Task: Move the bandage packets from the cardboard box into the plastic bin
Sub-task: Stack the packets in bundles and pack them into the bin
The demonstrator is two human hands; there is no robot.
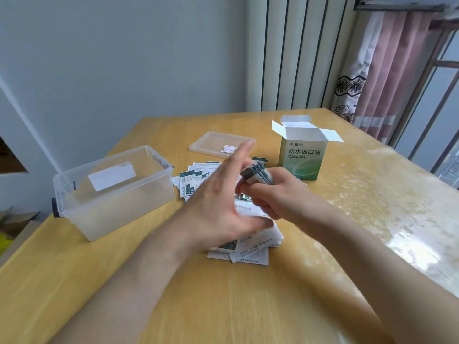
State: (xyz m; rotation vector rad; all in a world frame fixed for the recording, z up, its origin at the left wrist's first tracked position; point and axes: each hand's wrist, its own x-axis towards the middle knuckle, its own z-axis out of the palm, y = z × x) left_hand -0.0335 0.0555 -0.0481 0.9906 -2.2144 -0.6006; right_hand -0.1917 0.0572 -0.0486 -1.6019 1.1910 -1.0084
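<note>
The right hand [275, 194] grips a stack [258, 173] of packets edge-up above the table [223, 306], fingers curled round its lower end, while the left hand [218, 202] hovers just beside it with fingers straight and spread, holding nothing (it is blurred). More packets [250, 252] lie loose on the table under and behind both hands, between the clear bin [119, 209] at the left and the box [301, 157], which stands upright at the right with its flaps open. The lid [211, 142] lies flat farther back, between bin and box.
</note>
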